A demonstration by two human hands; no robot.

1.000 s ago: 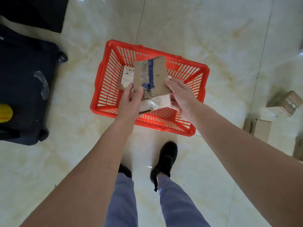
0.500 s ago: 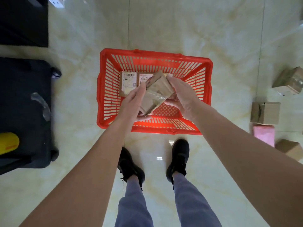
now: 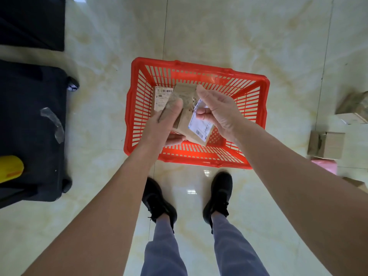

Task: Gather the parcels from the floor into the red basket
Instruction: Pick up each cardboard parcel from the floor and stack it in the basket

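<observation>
Red basket (image 3: 196, 158): slatted plastic, upright on the floor, open top. Inside, one parcel (image 3: 162, 97) lies label-up at the far left. A brown cardboard parcel (image 3: 186, 120) is held tilted above the basket interior.

Red slatted basket (image 3: 137, 108), brown parcel (image 3: 184, 116), cream marbled floor (image 3: 219, 32)

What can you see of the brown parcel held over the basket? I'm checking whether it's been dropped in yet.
The brown parcel is a small cardboard box wrapped in glossy clear tape, with a white printed shipping label on its right face. It is tilted, held above the red basket, not yet released. The left hand grips its left side, thumb on top; the right hand pinches its upper right edge. Another labelled parcel lies behind it in the basket.
</observation>
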